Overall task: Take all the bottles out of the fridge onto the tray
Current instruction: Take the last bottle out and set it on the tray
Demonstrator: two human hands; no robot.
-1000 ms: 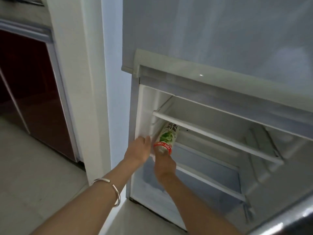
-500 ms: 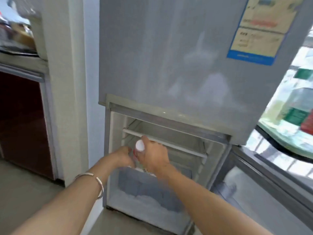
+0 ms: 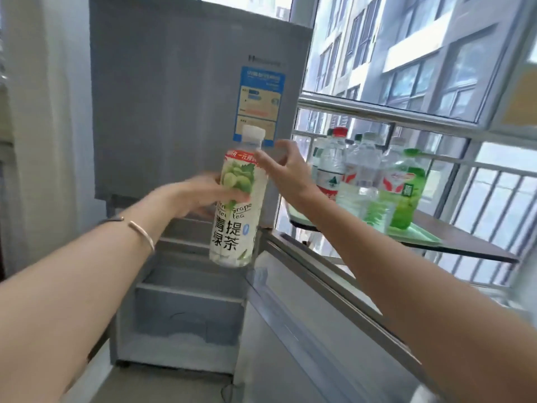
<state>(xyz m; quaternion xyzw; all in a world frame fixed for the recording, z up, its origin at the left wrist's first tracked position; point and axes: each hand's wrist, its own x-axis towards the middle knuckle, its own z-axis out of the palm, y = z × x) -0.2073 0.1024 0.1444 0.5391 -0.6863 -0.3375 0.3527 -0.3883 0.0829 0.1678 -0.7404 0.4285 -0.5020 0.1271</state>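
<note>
Left hand (image 3: 200,196) grips the green tea bottle (image 3: 236,205) around its upper label, fingers wrapped round the body, and holds it upright in the air in front of the fridge (image 3: 186,97). Right hand (image 3: 286,170) is at the bottle's shoulder, just below the white cap (image 3: 253,135); its fingers are spread and loose, with the fingertips at or near the plastic, and it does not grasp the bottle. A thin metal bracelet (image 3: 142,232) sits on the left wrist.

Below the bottle, the lower fridge compartment stands open, with bare white shelves (image 3: 189,289) and frost on its floor. The open fridge door (image 3: 305,330) swings out to the right, under the right forearm.

Behind the bottle, the upper fridge door is closed and carries a blue and cream sticker (image 3: 260,103).

Further right, a pale green tray (image 3: 418,235) rests on a dark table (image 3: 470,242) beside the window railing. Several bottles stand on the tray: clear water bottles (image 3: 360,170), one with a red cap, and a green bottle (image 3: 406,196) at the right end
</note>
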